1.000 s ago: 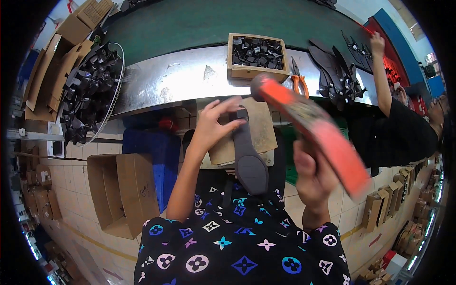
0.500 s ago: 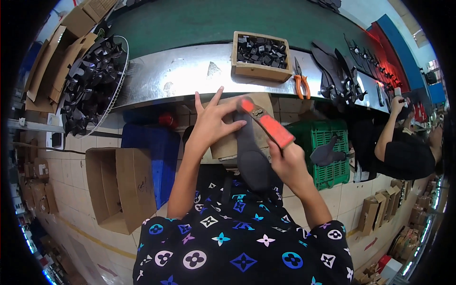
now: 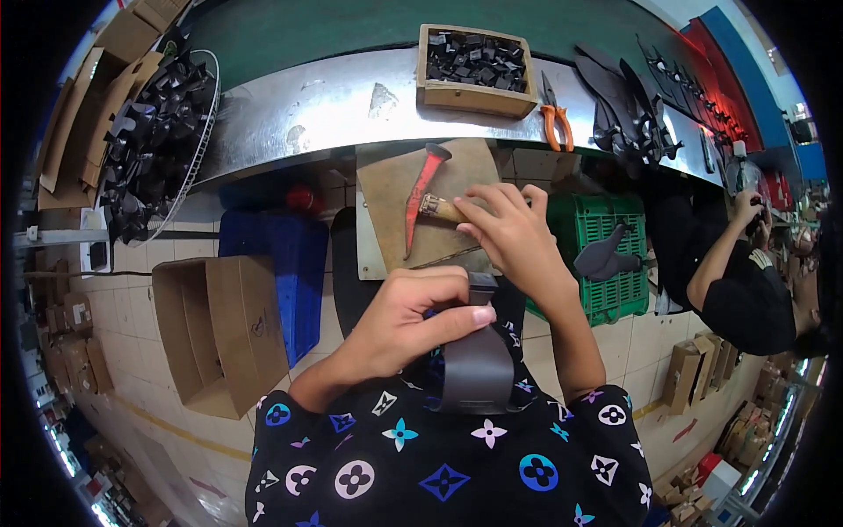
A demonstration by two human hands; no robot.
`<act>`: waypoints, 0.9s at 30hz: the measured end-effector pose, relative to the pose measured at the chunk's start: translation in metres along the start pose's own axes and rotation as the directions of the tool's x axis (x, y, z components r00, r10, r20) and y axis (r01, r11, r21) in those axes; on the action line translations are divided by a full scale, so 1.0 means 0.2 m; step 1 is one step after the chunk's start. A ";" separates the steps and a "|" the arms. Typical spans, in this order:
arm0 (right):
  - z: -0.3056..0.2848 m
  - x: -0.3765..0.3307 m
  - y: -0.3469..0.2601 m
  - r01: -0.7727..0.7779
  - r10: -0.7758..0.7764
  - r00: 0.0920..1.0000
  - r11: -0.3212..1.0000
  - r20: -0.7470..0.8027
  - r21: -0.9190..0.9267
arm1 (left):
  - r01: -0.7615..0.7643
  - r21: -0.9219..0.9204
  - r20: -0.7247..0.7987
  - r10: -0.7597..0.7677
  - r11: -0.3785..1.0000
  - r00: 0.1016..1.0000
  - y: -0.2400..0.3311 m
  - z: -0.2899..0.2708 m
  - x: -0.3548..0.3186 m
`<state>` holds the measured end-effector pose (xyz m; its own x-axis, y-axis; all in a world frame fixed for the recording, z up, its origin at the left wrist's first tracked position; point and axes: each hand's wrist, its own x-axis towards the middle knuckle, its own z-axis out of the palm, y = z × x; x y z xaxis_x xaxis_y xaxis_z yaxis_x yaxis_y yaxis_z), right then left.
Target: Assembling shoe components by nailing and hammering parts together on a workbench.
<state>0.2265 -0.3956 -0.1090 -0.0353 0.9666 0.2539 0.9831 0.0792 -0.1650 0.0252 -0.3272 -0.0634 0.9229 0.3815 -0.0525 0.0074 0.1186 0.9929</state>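
My left hand (image 3: 413,312) is closed on the top end of a dark grey strap-like piece (image 3: 475,369), thumb pressed across it, just above my lap. My right hand (image 3: 514,233) reaches forward, and its fingertips pinch the short wooden handle of a red hammer (image 3: 420,195). The hammer lies flat on a brown board (image 3: 386,198) set under the metal bench edge. The lower end of the grey piece runs down against my patterned black shirt.
On the metal bench (image 3: 307,105) sit a wooden box of black pieces (image 3: 474,63) and orange-handled pliers (image 3: 558,125). A wire basket of black parts (image 3: 149,132) stands at left. Below are a cardboard box (image 3: 219,325), a blue crate (image 3: 281,263) and a green crate (image 3: 615,255). Another person (image 3: 746,281) works at right.
My right hand swung the red hammer down from the raised right side, struck at the grey piece, then laid it on the board. My left hand drew the grey piece down toward my lap.
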 end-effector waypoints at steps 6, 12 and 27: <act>-0.08 -0.09 -0.14 0.042 0.001 0.999 -0.116 -0.042 0.992 | 0.141 -0.191 0.160 -0.111 0.972 0.981 0.05 0.03 -0.02; -0.22 -0.05 -0.05 0.251 -0.189 0.959 0.218 -0.211 0.943 | 0.307 -0.429 0.396 -0.129 0.850 0.909 0.04 0.04 0.00; -0.43 0.07 0.04 0.429 -0.623 0.761 0.274 -0.181 0.860 | -0.075 -0.246 0.300 0.149 0.966 0.942 0.05 0.09 -0.04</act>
<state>0.2483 -0.4032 -0.0255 -0.6064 0.6422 0.4689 0.0999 0.6466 -0.7563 0.0246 -0.3454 -0.0502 0.9862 0.1022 0.1304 -0.1562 0.3116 0.9373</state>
